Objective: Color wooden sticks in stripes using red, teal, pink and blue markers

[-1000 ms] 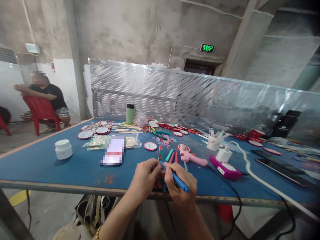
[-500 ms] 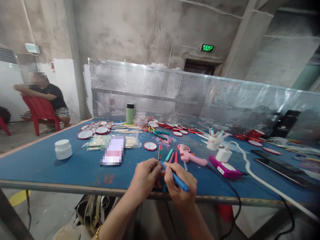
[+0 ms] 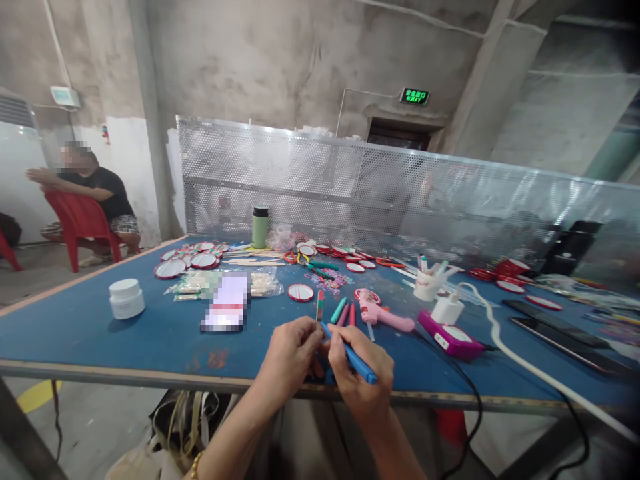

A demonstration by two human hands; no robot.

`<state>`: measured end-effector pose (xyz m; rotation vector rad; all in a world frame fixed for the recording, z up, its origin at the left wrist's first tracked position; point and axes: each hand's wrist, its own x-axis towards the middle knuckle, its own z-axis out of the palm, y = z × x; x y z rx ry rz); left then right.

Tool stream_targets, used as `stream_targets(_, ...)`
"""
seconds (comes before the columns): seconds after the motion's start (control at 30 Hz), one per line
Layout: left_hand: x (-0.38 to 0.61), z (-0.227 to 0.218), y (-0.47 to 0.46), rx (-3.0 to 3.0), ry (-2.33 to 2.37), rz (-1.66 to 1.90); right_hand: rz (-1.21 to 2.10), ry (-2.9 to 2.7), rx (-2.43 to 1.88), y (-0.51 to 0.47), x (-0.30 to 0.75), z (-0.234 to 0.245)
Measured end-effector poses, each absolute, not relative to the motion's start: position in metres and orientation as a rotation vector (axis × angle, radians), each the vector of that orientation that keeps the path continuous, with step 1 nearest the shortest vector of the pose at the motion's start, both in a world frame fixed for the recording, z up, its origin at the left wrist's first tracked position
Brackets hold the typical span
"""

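My left hand is closed on a thin flat stick, its upper end banded in red and green and standing up from my fingers. Between the fingers of my right hand lies a blue marker pen, its tip against or close to the stick; contact is hard to make out. Just beyond my hands rest a teal pen, a purple pen and a red pen. A pink glue gun lies to their right, and a round red-rimmed disc sits farther back.
On the left stand a white jar and a phone, beside a plastic bag of sticks. Pliers and a green bottle are behind. To the right are a pen cup, a purple device and a white cable.
Both hands stay almost in place, with the stick and the blue marker pen held as before. Only very slight finger movement shows.
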<state>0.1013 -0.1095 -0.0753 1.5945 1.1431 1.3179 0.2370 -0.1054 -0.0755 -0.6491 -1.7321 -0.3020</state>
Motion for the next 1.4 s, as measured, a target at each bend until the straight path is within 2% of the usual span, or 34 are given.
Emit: stream_targets(1.4, 0.1013, -0.0746, -0.1109, 1.610, 1.182, 1.329, -0.258, -1.759, -0.606, -0.1072, 0.2364, -0.0715)
